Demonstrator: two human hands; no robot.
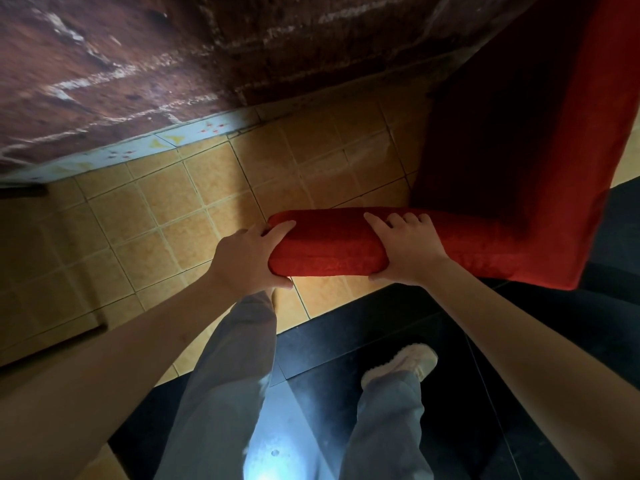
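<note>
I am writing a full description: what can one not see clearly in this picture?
Head view:
- cushion: underside turned away; left hand and right hand cover its ends.
- red mattress: cut off by the right edge; its middle lies in shadow.
- left foot: hidden by the trouser leg.

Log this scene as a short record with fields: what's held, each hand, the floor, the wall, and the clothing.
held thing: thick red fabric cushion, gripped at its near end by both hands
left hand: wraps the cushion's left end
right hand: grips further right, fingers on top
floor: tan square tiles ahead, black tiles underfoot
wall: reddish-brown brick wall
clothing: grey trousers, pale shoe
</note>
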